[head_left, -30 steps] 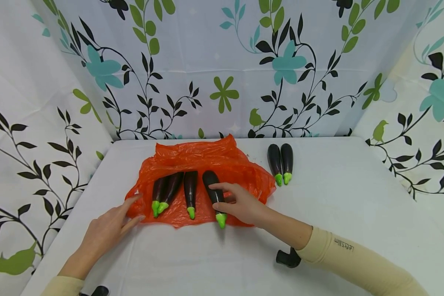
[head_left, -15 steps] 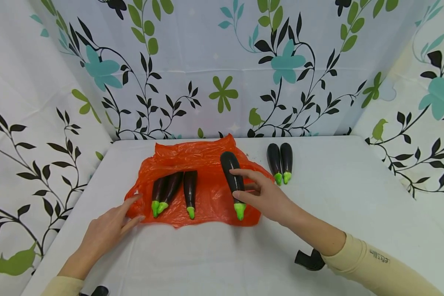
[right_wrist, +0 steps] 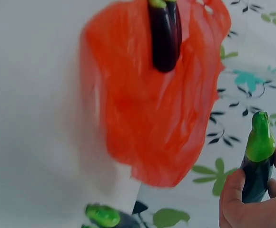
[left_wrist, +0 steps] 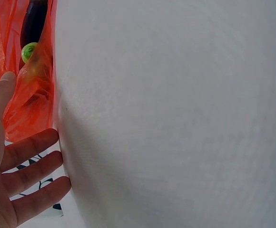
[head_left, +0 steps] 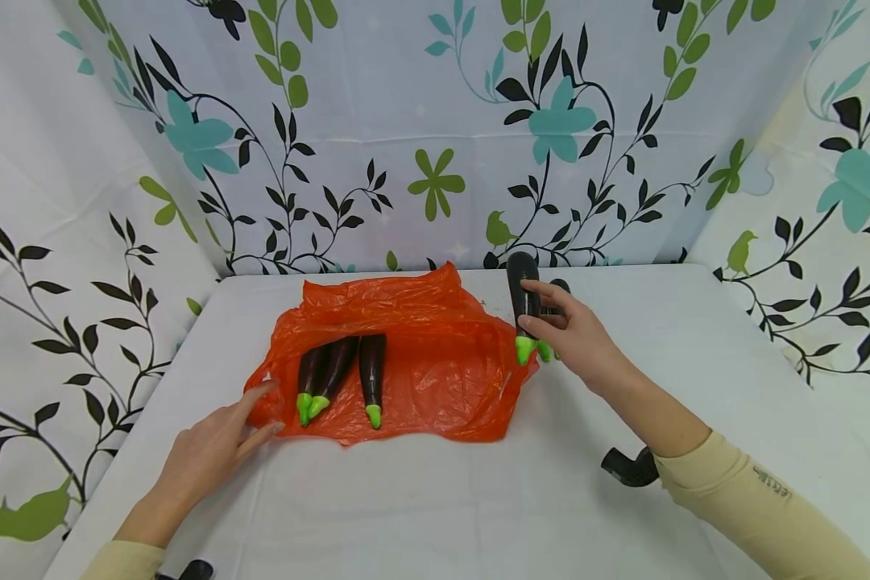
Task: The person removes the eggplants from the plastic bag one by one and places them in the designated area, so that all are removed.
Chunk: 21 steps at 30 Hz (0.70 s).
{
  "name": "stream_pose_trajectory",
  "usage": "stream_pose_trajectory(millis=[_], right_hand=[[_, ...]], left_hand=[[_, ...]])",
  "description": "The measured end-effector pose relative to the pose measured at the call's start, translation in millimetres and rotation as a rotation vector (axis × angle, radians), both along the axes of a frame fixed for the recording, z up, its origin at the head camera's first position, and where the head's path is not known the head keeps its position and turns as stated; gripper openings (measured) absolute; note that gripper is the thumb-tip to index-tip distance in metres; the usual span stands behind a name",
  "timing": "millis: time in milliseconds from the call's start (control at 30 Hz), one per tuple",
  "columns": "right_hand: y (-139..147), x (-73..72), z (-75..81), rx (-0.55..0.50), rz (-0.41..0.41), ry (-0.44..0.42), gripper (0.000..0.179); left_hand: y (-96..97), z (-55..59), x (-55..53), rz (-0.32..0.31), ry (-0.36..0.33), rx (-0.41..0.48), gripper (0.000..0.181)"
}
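My right hand (head_left: 576,334) grips one eggplant (head_left: 522,298) between thumb and fingers at the bag's right edge: long axis pointing away from me, green end nearest. My left hand (head_left: 217,439), fingers extended, touches the orange-red bag (head_left: 442,387). Inside, three eggplants (head_left: 372,374) point green ends toward me.

Head view: from above near side of worktop (head_left: 435,507), facing forward and down, farthest off, reaching past far corners to patterned cloth (head_left: 377,145). Left wrist view: close at left hand (head_left: 213,443), tipped sideways, worktop filling most. Right wrist view: close at right hand (head_left: 580,334), tipped sideways, looking across toward far edge. All three share red bag (head_left: 442,395).
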State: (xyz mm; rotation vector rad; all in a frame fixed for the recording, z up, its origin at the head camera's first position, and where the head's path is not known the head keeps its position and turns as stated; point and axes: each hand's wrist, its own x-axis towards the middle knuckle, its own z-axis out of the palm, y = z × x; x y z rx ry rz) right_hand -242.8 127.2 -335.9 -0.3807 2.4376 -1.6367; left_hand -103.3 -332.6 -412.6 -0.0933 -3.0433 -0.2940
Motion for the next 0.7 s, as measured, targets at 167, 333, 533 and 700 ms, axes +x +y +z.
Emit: stream_pose_trajectory(millis=[167, 333, 533, 700], right_hand=[[15.5, -16.9, -3.2, 0.031, -0.029, -0.001, 0.06], [31.6, -32.8, -7.8, 0.059, -0.052, -0.008, 0.061], [52.4, -53.1, -20.4, 0.093, -0.081, -0.015, 0.063], [69.0, -66.3, -33.6, 0.125, -0.11, -0.012, 0.064]], left_hand=[[-0.3, 0.2, 0.4, -0.003, 0.006, -0.001, 0.063], [-0.3, 0.7, -0.4, -0.011, 0.011, -0.007, 0.062], [-0.7, 0.9, -0.6, -0.01, 0.006, -0.005, 0.062], [-0.6, 1.5, -0.3, -0.006, -0.001, -0.005, 0.063]])
